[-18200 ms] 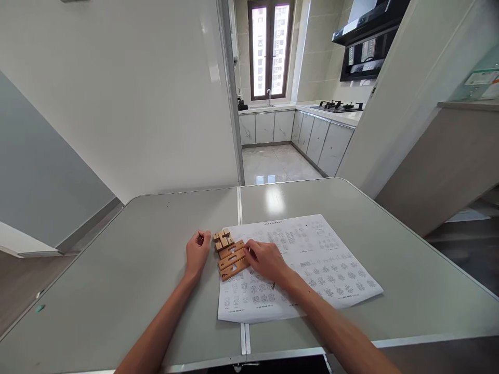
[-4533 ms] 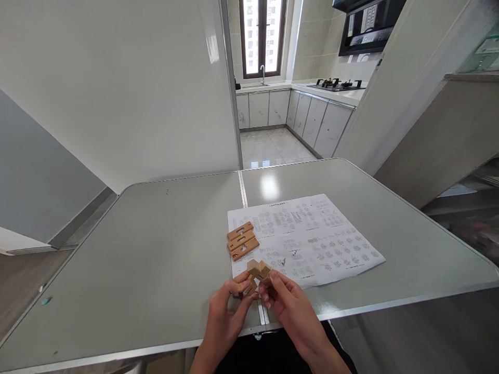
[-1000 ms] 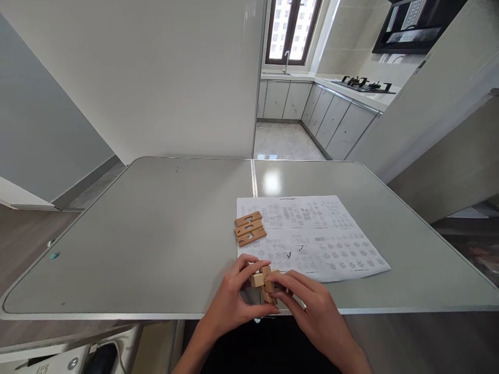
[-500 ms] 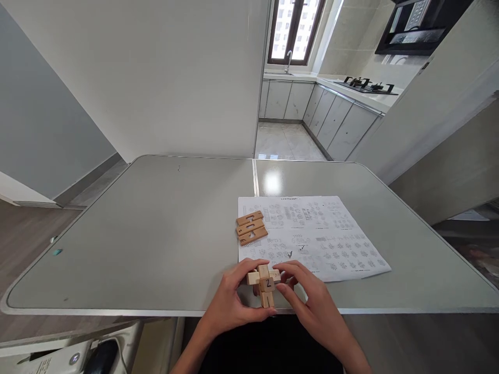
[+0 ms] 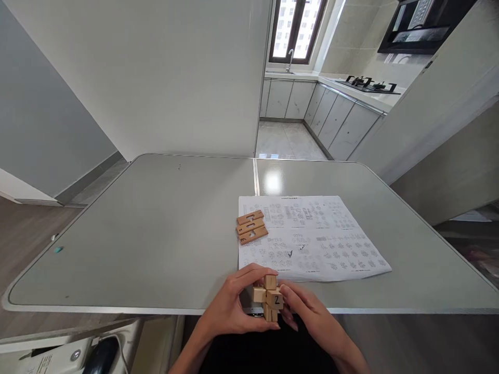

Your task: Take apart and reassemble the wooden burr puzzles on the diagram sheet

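A wooden burr puzzle [image 5: 268,298] of interlocking light wood bars is held near the table's front edge, a black "2" on the bar end facing me. My left hand [image 5: 244,301] grips it from the left, fingers at the top and thumb beneath. From the right, my right hand [image 5: 307,317] has its thumb and fingers closed around the puzzle's right side; some of those fingertips are hidden behind the wood. Just beyond the hands lies a printed sheet [image 5: 312,234] with small diagrams and a few pen ticks.
Three flat wooden pieces with cut-out slots [image 5: 251,227] lie on the sheet's left edge. The grey table [image 5: 156,223] has a pale rim. A small teal bit [image 5: 58,250] sits at the far left. Below left is a white device [image 5: 62,358] beside a black object [image 5: 102,356].
Both hands have brought the puzzle slightly nearer to me and to the right, and it is turned a little. My right hand's fingers have closed in on its right side.
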### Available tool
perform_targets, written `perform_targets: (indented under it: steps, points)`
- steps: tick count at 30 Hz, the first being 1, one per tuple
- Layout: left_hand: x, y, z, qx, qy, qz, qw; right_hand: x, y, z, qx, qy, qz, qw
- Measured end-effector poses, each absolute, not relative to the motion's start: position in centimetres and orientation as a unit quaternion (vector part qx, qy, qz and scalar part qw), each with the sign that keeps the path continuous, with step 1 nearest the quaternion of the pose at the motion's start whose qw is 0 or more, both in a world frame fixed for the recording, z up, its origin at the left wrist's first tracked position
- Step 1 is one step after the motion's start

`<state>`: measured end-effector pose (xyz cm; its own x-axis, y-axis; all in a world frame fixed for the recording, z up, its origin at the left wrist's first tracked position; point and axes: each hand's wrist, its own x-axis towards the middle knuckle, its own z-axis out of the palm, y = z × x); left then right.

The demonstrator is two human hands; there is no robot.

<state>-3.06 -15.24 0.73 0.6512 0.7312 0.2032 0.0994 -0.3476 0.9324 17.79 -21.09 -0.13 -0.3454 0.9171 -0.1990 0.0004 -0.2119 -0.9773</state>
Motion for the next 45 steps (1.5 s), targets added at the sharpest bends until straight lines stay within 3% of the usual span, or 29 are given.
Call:
perform_targets:
  steps: [7, 17, 23, 31, 45]
  points:
    - [-3.0, -15.5, 0.2, 0.745, 0.325, 0.316, 0.490, 17.8, -21.1, 0.1, -0.459, -0.468, 0.652, 0.381]
    - [-2.1, -15.2, -0.1, 0.685, 0.439, 0.280, 0.509, 24.7, -15.6, -0.9, -0.475, -0.193, 0.622, 0.592]
    - [-2.2, -15.3, 0.2, 0.698, 0.434, 0.269, 0.503, 31.1, -11.3, -2.4, -0.448, -0.077, 0.603, 0.656]
    - [-2.1, -15.5, 0.2, 0.700, 0.434, 0.278, 0.494, 34.8, -7.9, -3.3, -0.378, 0.020, 0.648, 0.661]
    - [-2.1, -15.5, 0.3, 0.705, 0.434, 0.276, 0.489, 35.5, -6.8, -3.7, -0.389, -0.027, 0.650, 0.652]
